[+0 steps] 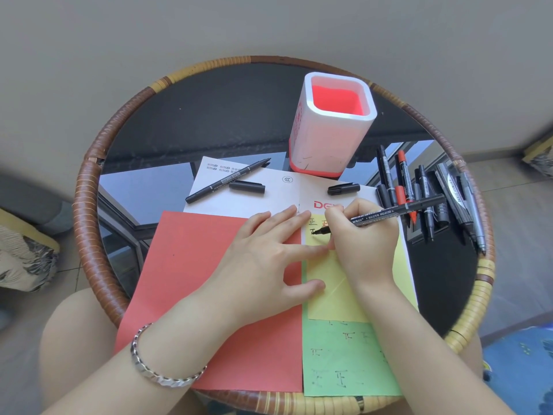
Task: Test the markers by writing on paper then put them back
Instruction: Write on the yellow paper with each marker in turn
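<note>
Right hand [363,238] fingers [339,215] curled round black marker [398,211], tip on yellow paper [329,272], left hand [263,265] spread flat

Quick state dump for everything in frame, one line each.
right hand: grips held marker
held marker: uncapped, tip on yellow paper
left hand: flat, pressing red paper and yellow paper
yellow paper: marked at top, overlapping green paper
green paper: marked, flat
red paper: flat
second marker: uncapped, lying on white sheet
left cap, right cap: off, on white sheet
pen holder: upright, looks empty
marker pile: loose on table
</note>
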